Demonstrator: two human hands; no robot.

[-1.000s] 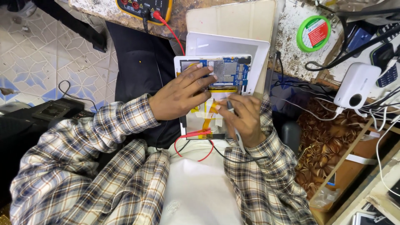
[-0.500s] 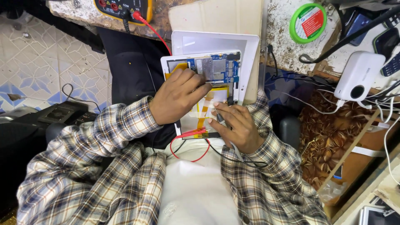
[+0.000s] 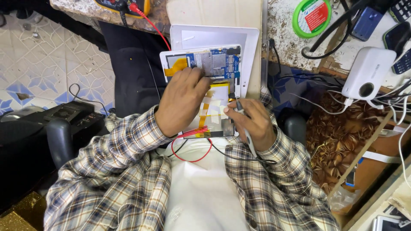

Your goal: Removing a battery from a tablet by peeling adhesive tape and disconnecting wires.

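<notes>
An opened tablet (image 3: 222, 64) lies on my lap with its blue circuit board and yellow-taped battery (image 3: 214, 102) showing. My left hand (image 3: 182, 100) rests flat across the middle of it and holds it down. My right hand (image 3: 252, 122) grips a thin pen-like probe (image 3: 245, 126), tip near the tablet's right edge. A red and a black lead (image 3: 192, 147) run from under my hands over my white shirt.
The tablet's white back cover (image 3: 250, 38) lies beneath it against the bench edge. A yellow multimeter (image 3: 124, 6) sits top left, a green solder reel (image 3: 311, 17) and a white power adapter (image 3: 368, 72) to the right. Tangled cables fill the right side.
My right hand has moved up from the tablet's lower edge toward its right side, probe now clearly held. My left hand stayed pressed on the tablet.
</notes>
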